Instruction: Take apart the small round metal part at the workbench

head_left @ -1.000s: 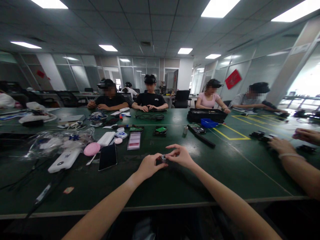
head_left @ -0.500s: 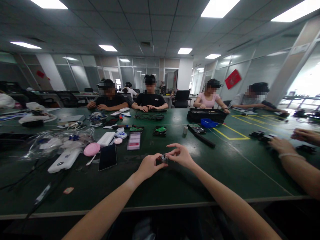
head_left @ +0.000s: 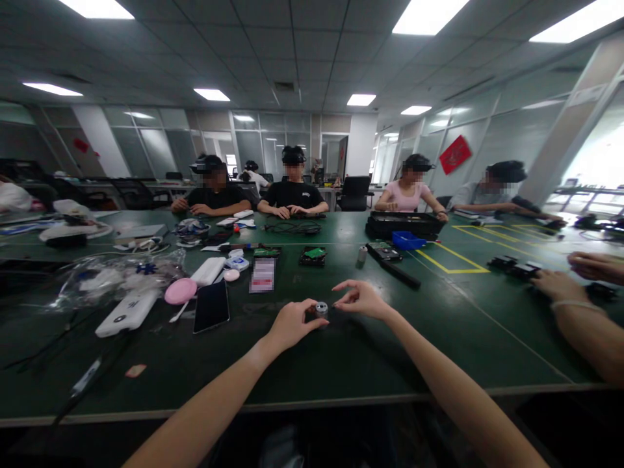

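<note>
Two hands at a small metal cylinder above a green table

The left hand (head_left: 292, 326) grips the cylinder (head_left: 322, 311) by its sides, thumb nearest the wearer, probably to steady it while leaving its round top exposed. Whether its base touches the table (head_left: 414, 364) cannot be told. Just beside it, the right hand (head_left: 364, 301) appears to pinch a dark bit (head_left: 335, 306) at its fingertips, too small to identify; its index finger is extended, perhaps to stay out of the way. Beyond lie a can (head_left: 362, 253) and a circuit board (head_left: 312, 255), apart from the hands, leaving working room
</note>
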Available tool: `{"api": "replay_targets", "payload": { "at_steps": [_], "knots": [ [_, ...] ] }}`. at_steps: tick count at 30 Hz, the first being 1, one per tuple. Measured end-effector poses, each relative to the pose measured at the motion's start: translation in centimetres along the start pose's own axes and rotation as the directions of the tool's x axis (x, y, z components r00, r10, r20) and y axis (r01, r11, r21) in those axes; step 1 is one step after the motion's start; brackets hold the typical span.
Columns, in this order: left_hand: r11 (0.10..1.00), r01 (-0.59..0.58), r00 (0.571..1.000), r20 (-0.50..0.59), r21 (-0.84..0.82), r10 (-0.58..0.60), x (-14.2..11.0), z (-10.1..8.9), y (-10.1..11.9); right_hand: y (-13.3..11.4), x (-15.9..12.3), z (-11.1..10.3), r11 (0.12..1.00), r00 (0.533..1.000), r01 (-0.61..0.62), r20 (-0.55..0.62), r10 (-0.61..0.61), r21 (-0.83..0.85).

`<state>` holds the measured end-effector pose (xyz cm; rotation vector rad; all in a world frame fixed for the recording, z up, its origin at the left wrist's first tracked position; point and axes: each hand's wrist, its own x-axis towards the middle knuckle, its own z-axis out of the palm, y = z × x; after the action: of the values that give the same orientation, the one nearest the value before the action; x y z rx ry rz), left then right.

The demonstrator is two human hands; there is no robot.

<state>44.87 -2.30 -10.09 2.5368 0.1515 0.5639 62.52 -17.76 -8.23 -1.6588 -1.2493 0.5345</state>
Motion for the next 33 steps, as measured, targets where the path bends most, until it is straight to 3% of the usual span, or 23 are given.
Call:
{"api": "replay_targets", "payload": {
  "at_steps": [4,7,15,24,28,33],
  "knots": [
    [1.0,0.002,1.0,-0.001,0.018,-0.002,0.0,0.0,-0.2,1.1,-0.1,-0.5,0.993,0.987,-0.081,0.131,0.092,-0.082],
    [1.0,-0.001,1.0,0.007,0.018,0.0,0.0,0.0,-0.2,1.3,-0.2,-0.7,0.991,0.977,-0.053,0.199,0.077,-0.124],
    [1.0,-0.003,1.0,0.006,0.009,0.003,0.0,-0.2,0.1,0.6,-0.1,-1.5,0.876,0.993,0.083,-0.04,-0.116,-0.475],
    [1.0,0.01,1.0,0.015,0.012,-0.01,0.0,-0.1,0.1,1.1,0.0,-0.7,0.901,1.0,0.015,-0.003,-0.018,-0.433],
    [1.0,0.006,1.0,0.007,0.022,-0.006,0.0,-0.1,0.0,1.1,0.1,-0.6,0.856,0.998,0.061,0.061,-0.034,-0.513],
    [1.0,0.003,1.0,0.01,0.026,-0.003,0.0,-0.1,0.0,0.8,-0.1,-0.7,0.826,0.997,0.082,0.045,-0.069,-0.557]
  ]
}}
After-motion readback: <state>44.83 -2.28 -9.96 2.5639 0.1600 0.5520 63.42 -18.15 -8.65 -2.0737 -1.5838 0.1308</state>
